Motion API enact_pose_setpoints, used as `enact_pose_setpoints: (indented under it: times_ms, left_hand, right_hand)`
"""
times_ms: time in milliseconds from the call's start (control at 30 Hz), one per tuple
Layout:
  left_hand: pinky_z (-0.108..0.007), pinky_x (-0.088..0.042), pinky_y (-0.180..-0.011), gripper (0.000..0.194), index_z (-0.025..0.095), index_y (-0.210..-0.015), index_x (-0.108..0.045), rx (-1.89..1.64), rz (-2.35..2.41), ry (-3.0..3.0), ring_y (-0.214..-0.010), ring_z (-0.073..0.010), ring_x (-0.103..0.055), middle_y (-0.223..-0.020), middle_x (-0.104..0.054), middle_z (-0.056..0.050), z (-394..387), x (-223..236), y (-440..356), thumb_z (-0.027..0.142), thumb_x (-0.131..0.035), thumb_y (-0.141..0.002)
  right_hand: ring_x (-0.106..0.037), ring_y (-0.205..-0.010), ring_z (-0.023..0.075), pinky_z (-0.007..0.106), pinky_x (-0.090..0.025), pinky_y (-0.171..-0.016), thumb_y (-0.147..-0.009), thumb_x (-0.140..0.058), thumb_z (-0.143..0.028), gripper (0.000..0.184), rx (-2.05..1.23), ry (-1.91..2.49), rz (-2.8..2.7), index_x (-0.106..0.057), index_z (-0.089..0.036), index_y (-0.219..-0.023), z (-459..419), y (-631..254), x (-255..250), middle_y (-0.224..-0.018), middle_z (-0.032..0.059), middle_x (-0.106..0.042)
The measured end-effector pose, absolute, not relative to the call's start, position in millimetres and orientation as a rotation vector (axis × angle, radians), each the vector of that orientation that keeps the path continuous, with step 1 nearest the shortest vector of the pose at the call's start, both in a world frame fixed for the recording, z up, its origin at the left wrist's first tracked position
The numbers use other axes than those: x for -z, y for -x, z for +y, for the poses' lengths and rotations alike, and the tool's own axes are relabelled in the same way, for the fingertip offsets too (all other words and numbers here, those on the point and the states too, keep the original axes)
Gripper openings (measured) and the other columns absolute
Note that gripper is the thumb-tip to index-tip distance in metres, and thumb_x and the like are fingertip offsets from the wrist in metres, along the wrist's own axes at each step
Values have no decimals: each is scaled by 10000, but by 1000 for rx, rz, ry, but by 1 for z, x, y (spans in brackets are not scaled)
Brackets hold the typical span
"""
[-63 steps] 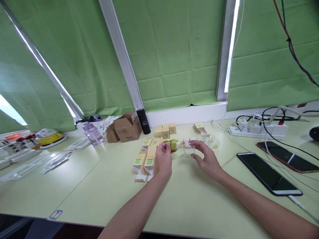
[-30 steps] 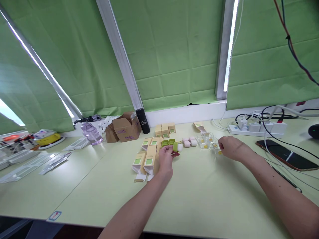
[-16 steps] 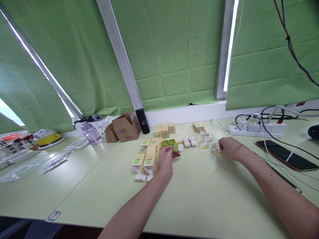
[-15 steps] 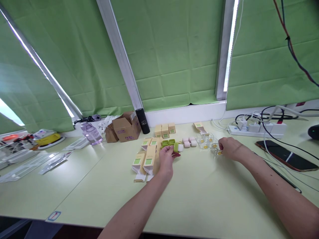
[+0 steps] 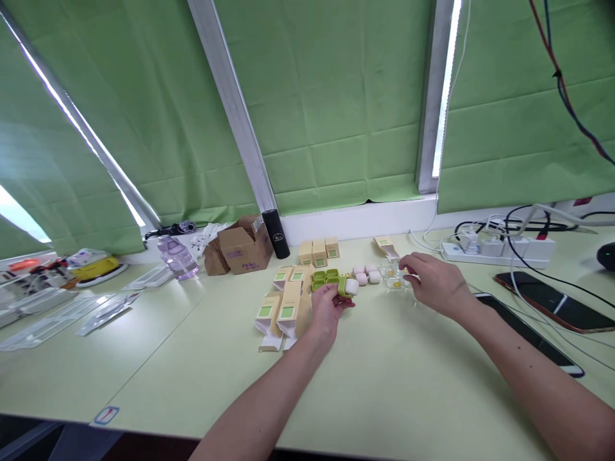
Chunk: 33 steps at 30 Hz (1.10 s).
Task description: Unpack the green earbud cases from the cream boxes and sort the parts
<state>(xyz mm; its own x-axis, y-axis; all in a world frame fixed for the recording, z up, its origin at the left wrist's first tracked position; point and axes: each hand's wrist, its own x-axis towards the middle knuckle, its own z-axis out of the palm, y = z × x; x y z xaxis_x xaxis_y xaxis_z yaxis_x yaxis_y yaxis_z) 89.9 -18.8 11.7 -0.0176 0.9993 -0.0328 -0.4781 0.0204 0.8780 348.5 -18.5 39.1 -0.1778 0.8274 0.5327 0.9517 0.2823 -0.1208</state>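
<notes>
My left hand (image 5: pixel 327 310) is closed on a small green case with a white earbud case inside (image 5: pixel 346 286), held just above the table. More green cases (image 5: pixel 325 276) lie beside it. My right hand (image 5: pixel 431 284) pinches a clear plastic cover (image 5: pixel 396 276) among the other clear covers with yellow dots. A few pale pink earbud cases (image 5: pixel 366 275) lie between the two hands. Flat beige cartons with green squares (image 5: pixel 283 306) are stacked left of my left hand.
Three upright beige boxes (image 5: pixel 319 251), a brown cardboard box (image 5: pixel 245 246) and a black cylinder (image 5: pixel 275 234) stand at the back. A power strip with cables (image 5: pixel 497 248) and two phones (image 5: pixel 548 291) lie to the right. A clear bottle (image 5: pixel 178 257) and plastic trays (image 5: pixel 57 317) sit left.
My right hand has moved left from the far clear covers to those nearer the pink cases and pinched one. My left hand has lifted the green case slightly.
</notes>
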Motion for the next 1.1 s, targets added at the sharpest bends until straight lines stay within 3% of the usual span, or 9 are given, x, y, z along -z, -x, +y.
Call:
enact_pose_setpoints:
  times_ms: [133, 333, 500, 633, 833, 1100]
  left_hand:
    - [-316, -551, -589, 184, 147, -774, -601, -1371, 846, -788, -584, -149, -597, -703, -668, -48, -19, -10, -91, 236, -719, -665]
    - [-287, -523, -551, 181, 142, -776, -614, -1308, 816, -823, -579, -143, -586, -680, -645, -36, -22, -10, -93, 226, -717, -652]
    - [-278, -505, -520, 192, 144, -793, -621, -1238, 818, -854, -541, -142, -586, -661, -639, -29, -25, -11, -94, 250, -714, -663]
    - [-284, -495, -507, 222, 150, -793, -614, -1180, 828, -903, -505, -143, -577, -630, -618, -22, -27, -12, -94, 310, -733, -694]
    - [-285, -470, -470, 401, 154, -783, -598, -1175, 910, -976, -477, -143, -561, -637, -639, -48, -23, -10, -90, 531, -734, -763]
    - [-250, -422, -440, 384, 163, -766, -566, -1294, 988, -977, -464, -119, -539, -635, -629, -29, -18, -11, -86, 497, -755, -744]
  right_hand:
    - [-680, -1063, 254, 343, -552, -734, -960, -508, -167, 264, 359, 1090, -2052, -632, -243, -1180, -26, -319, -26, -1177, 89, -704]
    - [-615, -1268, 279, 418, -613, -893, -964, -494, -118, 522, 271, 863, -2110, -489, -294, -1456, -36, -284, -9, -1408, 124, -595]
    - [-618, -1290, 257, 430, -617, -946, -994, -463, -113, 498, 161, 809, -2092, -512, -318, -1445, -38, -275, -6, -1433, 109, -597]
    - [-564, -1368, 262, 491, -554, -1079, -1013, -491, -203, 396, -151, 809, -2007, -551, -310, -1389, -38, -275, -6, -1462, 86, -590]
    - [-677, -1191, 253, 491, -571, -1040, -965, -625, -438, 314, -894, 811, -1648, -594, -270, -1228, -36, -270, -6, -1252, 85, -697]
    - [-705, -970, 233, 433, -587, -918, -713, -872, -548, 495, -1191, 766, -1347, -642, -217, -1001, -31, -269, -8, -1005, 69, -737]
